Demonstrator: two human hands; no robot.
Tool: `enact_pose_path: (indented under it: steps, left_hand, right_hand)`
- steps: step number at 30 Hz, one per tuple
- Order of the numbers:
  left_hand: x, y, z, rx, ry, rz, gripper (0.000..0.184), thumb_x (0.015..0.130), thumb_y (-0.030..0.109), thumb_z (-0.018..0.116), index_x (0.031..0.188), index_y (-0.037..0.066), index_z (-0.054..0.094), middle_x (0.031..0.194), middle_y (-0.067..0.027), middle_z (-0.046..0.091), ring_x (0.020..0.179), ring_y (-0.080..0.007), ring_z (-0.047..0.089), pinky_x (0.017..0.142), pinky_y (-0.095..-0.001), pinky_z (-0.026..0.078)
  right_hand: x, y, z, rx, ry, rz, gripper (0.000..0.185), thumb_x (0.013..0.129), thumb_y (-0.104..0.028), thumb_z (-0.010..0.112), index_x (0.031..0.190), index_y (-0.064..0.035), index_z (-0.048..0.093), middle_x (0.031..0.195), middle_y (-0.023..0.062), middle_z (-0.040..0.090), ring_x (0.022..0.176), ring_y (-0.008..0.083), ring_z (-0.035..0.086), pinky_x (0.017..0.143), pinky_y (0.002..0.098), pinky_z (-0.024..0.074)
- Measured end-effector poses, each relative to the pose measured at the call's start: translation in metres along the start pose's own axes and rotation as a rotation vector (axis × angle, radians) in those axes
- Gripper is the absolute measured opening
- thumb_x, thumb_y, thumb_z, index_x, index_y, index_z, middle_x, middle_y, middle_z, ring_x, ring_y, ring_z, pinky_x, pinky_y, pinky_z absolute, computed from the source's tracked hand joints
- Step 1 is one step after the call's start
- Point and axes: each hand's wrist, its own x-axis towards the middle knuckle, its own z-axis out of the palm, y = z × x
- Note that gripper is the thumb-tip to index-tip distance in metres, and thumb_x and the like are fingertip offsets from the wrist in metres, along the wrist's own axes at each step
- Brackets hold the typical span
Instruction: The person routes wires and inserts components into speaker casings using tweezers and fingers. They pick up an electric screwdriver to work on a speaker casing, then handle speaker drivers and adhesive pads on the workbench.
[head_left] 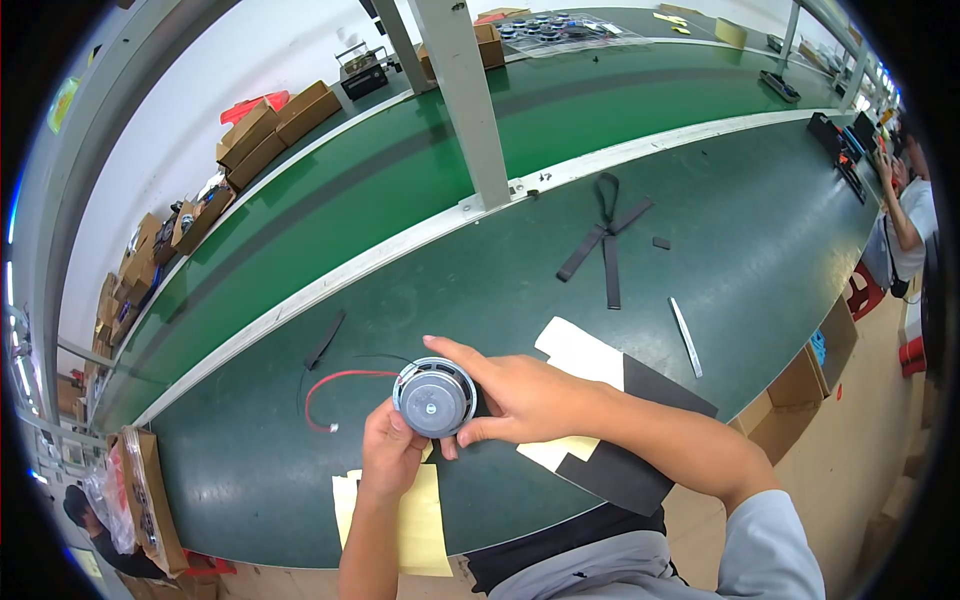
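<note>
A round speaker (434, 398) is held over the green bench, its grey magnet back facing up toward me. My left hand (392, 448) grips it from the lower left, thumb against the rim. My right hand (512, 396) curls around its right side, with the index finger along the top edge and the thumb below. From the speaker's left side a red wire (325, 384) and a thin black wire run out; a small white connector (333, 428) lies at the end on the bench. Yellow paper sheets (420, 525) lie near my left forearm. Black sheets (615, 485) lie under my right forearm.
Black strips (612, 265) lie ahead on the bench, with another strip (325, 338) at left. A white tweezer-like tool (686, 337) is at right. A metal post (465, 110) rises beyond, before a green conveyor belt (330, 230). A person (905, 215) sits far right.
</note>
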Motion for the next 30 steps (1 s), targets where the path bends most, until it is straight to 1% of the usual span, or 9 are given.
enact_pose_path:
  steps: [1, 4, 7, 10, 13, 16, 19, 25, 30]
  left_hand:
    - [0.0, 0.0, 0.001, 0.007, 0.004, -0.009, 0.065, 0.097, 0.053, 0.055, 0.12, -0.007, 0.054, 0.099, -0.0151, 0.066, 0.076, -0.0237, 0.067, 0.067, -0.0331, 0.055]
    - [-0.005, -0.009, -0.003, 0.098, 0.111, 0.007, 0.062, 0.098, 0.052, 0.056, 0.121, -0.005, 0.056, 0.103, -0.0102, 0.066, 0.083, -0.0188, 0.066, 0.07, -0.0274, 0.052]
    - [-0.007, -0.014, -0.01, 0.182, 0.106, 0.019, 0.058, 0.1, 0.049, 0.056, 0.122, -0.004, 0.058, 0.108, -0.0062, 0.066, 0.094, -0.0143, 0.062, 0.078, -0.0252, 0.049]
    - [-0.005, -0.011, -0.005, 0.224, 0.119, 0.056, 0.056, 0.101, 0.047, 0.056, 0.123, -0.005, 0.058, 0.112, -0.0062, 0.065, 0.1, -0.0133, 0.059, 0.086, -0.0273, 0.047]
    - [-0.005, -0.007, -0.006, 0.226, 0.082, 0.054, 0.056, 0.101, 0.046, 0.055, 0.125, -0.005, 0.057, 0.116, -0.0071, 0.064, 0.105, -0.0137, 0.058, 0.092, -0.0302, 0.046]
    - [-0.006, -0.006, -0.006, 0.227, 0.083, 0.04, 0.056, 0.102, 0.045, 0.055, 0.125, -0.005, 0.058, 0.118, -0.0083, 0.063, 0.106, -0.0142, 0.058, 0.092, -0.0305, 0.045]
    - [-0.002, -0.006, -0.003, 0.362, 0.1, 0.073, 0.057, 0.101, 0.045, 0.056, 0.128, -0.005, 0.054, 0.121, -0.0086, 0.061, 0.106, -0.0144, 0.057, 0.093, -0.0304, 0.045]
    - [-0.004, -0.016, -0.01, 0.282, 0.061, 0.1, 0.067, 0.094, 0.048, 0.066, 0.132, -0.003, 0.045, 0.116, -0.008, 0.058, 0.106, -0.0149, 0.056, 0.093, -0.0301, 0.046]
    - [0.002, -0.007, 0.01, 0.394, 0.113, 0.137, 0.074, 0.089, 0.053, 0.07, 0.13, -0.003, 0.045, 0.115, -0.0084, 0.058, 0.104, -0.0154, 0.059, 0.087, -0.0295, 0.05]
  right_hand:
    - [0.0, 0.0, 0.002, -0.001, 0.02, -0.023, 0.097, 0.083, -0.031, 0.079, 0.156, -0.0077, 0.02, 0.096, 0.0167, 0.07, 0.071, 0.0304, 0.068, 0.067, 0.0387, 0.0518]
    - [0.001, 0.008, 0.011, -0.023, 0.031, -0.108, 0.097, 0.082, -0.027, 0.08, 0.156, -0.01, 0.02, 0.107, 0.0194, 0.069, 0.078, 0.0356, 0.068, 0.072, 0.0415, 0.0522]
    - [0.001, 0.005, 0.007, -0.014, -0.024, -0.044, 0.096, 0.08, -0.024, 0.082, 0.155, -0.0112, 0.023, 0.121, 0.0206, 0.065, 0.086, 0.0388, 0.068, 0.077, 0.0434, 0.0527]
    - [0.003, 0.013, 0.012, -0.056, 0.068, -0.152, 0.095, 0.078, -0.02, 0.082, 0.154, -0.0123, 0.025, 0.126, 0.0201, 0.062, 0.092, 0.0396, 0.068, 0.081, 0.044, 0.0535]
    - [0.001, 0.003, 0.008, -0.018, -0.014, -0.028, 0.094, 0.078, -0.019, 0.082, 0.153, -0.0121, 0.027, 0.129, 0.0204, 0.061, 0.095, 0.0399, 0.067, 0.085, 0.0452, 0.0538]
    - [0.001, 0.007, 0.012, -0.023, 0.07, -0.122, 0.086, 0.082, -0.015, 0.077, 0.153, -0.0124, 0.028, 0.126, 0.0209, 0.062, 0.104, 0.0426, 0.064, 0.085, 0.047, 0.0533]
    - [-0.001, 0.001, 0.007, -0.069, 0.107, -0.108, 0.084, 0.082, -0.012, 0.075, 0.153, -0.0149, 0.03, 0.116, 0.0179, 0.064, 0.096, 0.0399, 0.066, 0.077, 0.0448, 0.0551]
    - [-0.002, -0.001, 0.003, -0.218, 0.098, -0.104, 0.083, 0.079, -0.008, 0.072, 0.153, -0.0172, 0.033, 0.099, 0.0131, 0.061, 0.075, 0.0356, 0.066, 0.062, 0.0424, 0.0551]
    - [-0.003, 0.0, 0.007, -0.241, 0.07, -0.116, 0.084, 0.081, -0.009, 0.072, 0.154, -0.0173, 0.031, 0.098, 0.0118, 0.061, 0.073, 0.0348, 0.066, 0.061, 0.0421, 0.0554]
